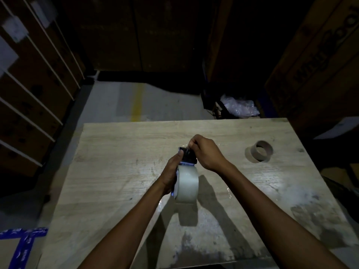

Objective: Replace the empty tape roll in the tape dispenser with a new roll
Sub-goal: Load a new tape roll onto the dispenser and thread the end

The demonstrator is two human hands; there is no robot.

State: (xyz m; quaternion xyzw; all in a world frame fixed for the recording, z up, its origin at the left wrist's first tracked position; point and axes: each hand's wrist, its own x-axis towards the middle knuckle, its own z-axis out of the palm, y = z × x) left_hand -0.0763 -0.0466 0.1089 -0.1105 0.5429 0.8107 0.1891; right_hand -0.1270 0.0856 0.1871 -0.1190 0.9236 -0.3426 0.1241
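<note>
A pale wood-grain desk (120,171), scuffed and stained grey toward its near right corner, stands in a dim room on a light floor (116,101) with a yellow stripe (137,101) running away from the far edge. Stacked cardboard boxes (29,105) line the left, a large printed carton (318,61) rises at the right, and a crumpled clear plastic bag (240,106) lies just beyond the far edge. Most of the desk is bare: the whole left half and the near edge are open. An empty brown cardboard core (262,151) stands on end near the far right corner, well apart from the hands. Above the middle of the desk, the left hand (172,173) is wrapped around the tape dispenser (187,157), which carries a full roll of whitish clear tape (187,184). The right hand (206,152) is at the dispenser's dark far end, its fingers (193,141) pinched together there, seemingly on the clear tape end, though that is hard to make out.
</note>
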